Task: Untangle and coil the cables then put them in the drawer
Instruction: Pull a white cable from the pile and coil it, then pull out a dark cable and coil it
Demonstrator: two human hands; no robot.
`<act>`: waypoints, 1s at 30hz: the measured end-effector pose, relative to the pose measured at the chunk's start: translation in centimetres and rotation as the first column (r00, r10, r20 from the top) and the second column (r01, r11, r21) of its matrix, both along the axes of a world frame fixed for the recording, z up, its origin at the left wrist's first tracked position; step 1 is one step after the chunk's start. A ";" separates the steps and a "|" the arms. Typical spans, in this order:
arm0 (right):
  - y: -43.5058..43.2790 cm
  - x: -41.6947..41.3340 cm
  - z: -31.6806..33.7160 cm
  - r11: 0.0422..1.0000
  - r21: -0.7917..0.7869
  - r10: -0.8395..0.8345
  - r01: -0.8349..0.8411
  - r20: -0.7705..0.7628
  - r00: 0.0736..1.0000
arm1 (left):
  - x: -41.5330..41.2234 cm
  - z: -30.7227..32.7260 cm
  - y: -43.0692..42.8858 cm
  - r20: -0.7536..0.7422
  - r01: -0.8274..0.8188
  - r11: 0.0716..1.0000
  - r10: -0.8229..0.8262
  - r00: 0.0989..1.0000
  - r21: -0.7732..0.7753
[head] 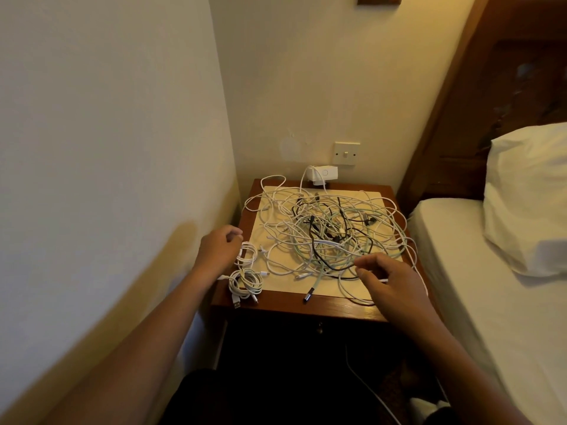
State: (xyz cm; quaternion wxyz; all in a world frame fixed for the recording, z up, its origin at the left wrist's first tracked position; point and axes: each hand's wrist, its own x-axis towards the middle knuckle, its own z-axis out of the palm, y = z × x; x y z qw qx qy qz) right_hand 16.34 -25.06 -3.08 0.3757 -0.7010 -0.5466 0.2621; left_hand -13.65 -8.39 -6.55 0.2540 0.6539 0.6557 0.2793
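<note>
The tangle of cables (331, 234) lies heaped in the middle of the worktop (306, 308), white, pale green and black strands looped through one another on a pale mat (325, 291). Two small coils (248, 252) already lie at the left front corner, one just behind the other.

The left hand (219, 245) sits beside the farther coil with its fingers curled; I cannot tell whether it grips a strand. The right hand (389, 277) hovers over the near edge of the tangle, fingers half bent and relaxed, with nothing plainly in its grasp.

The cables look light, limp and springy. A pull in the middle would likely tighten the knots, so a free end is the better hold, such as the metal-tipped plug (309, 294) lying loose near the front.

Room is tight: a wall is close on the left and the bed (475, 271) on the right. Loops overhang the right and back edges and could slide off. One white lead runs to a charger (325, 173) at the wall. The drawer knob (320, 328) sits in shadow under the front edge.
</note>
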 end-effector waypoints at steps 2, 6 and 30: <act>1.8 -0.9 0.3 1.000 0.007 0.024 -0.024 0.052 0.998 | 0.8 1.1 -1.2 0.027 0.037 0.998 -0.038 0.999 0.050; 5.9 -3.6 -0.6 0.997 -0.006 0.072 -0.072 0.230 0.971 | 2.7 3.1 -3.8 0.084 0.114 0.986 -0.125 0.989 0.120; 1.4 4.6 23.7 0.742 0.665 -0.058 -0.090 0.197 0.979 | 7.9 19.4 -9.2 0.208 0.218 0.869 -0.337 0.918 0.445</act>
